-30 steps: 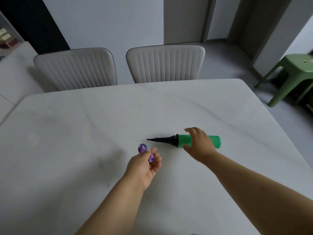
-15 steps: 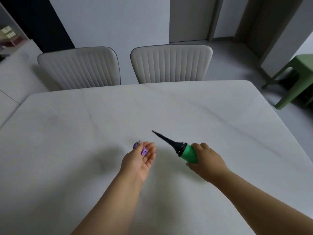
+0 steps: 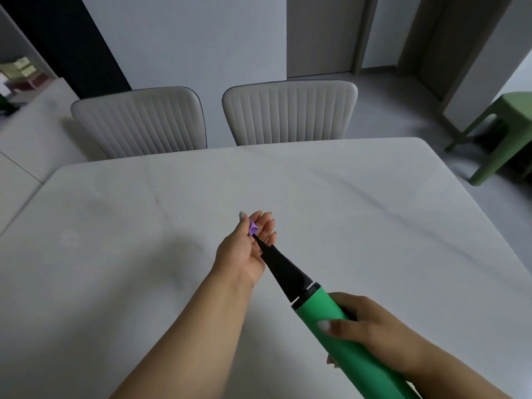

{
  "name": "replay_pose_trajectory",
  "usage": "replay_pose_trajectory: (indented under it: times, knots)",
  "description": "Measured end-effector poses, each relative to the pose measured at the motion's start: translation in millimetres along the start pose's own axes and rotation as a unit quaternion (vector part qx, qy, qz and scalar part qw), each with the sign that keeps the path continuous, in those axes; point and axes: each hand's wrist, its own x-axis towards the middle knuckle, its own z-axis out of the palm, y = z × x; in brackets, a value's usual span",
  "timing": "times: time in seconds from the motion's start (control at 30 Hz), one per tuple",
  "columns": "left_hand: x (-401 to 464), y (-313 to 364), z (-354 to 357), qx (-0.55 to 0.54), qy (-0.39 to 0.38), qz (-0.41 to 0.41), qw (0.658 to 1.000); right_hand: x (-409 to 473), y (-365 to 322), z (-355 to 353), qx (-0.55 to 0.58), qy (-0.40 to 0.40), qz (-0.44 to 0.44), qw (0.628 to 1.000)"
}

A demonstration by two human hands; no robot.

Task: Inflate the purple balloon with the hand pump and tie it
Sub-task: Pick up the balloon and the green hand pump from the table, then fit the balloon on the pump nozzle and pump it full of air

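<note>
My left hand (image 3: 244, 251) is raised above the white table (image 3: 115, 226), pinching the small limp purple balloon (image 3: 252, 227) between thumb and fingers; only its neck shows. My right hand (image 3: 371, 326) grips the green barrel of the hand pump (image 3: 331, 318) at the lower right. The pump's black tapered nozzle (image 3: 283, 266) slants up and to the left, and its tip sits at the balloon's opening. Whether the tip is inside the neck I cannot tell.
Two pale ribbed chairs (image 3: 141, 119) (image 3: 290, 110) stand at the table's far edge. A green stool (image 3: 498, 133) is on the floor at the right. A counter (image 3: 28, 131) runs along the left.
My right hand has lifted the pump off the table and drawn it toward me, swinging the nozzle tip to the balloon. My left hand has raised the balloon from the table.
</note>
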Motion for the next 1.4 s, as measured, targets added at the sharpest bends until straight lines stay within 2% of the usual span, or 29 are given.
replay_pose_trajectory:
  times: [0.43,0.8,1.03,1.2,1.4]
  knots:
    - [-18,-8,1,0.039,-0.046,0.026,0.998,-9,-9,13,0.035,0.017,0.000,0.999]
    - [-30,-32,0,0.067,-0.047,0.040,0.996,-11,-3,28,0.069,0.038,0.018,0.997]
    - [-45,-38,10,0.057,-0.064,0.015,0.996,-14,-4,31,0.079,0.048,0.013,0.996]
    - [-45,-34,18,0.039,-0.065,0.032,0.997,-19,-12,30,0.095,0.022,0.022,0.995]
    - [-36,-10,19,0.031,-0.054,0.074,0.995,-25,-17,31,0.099,-0.052,0.045,0.993]
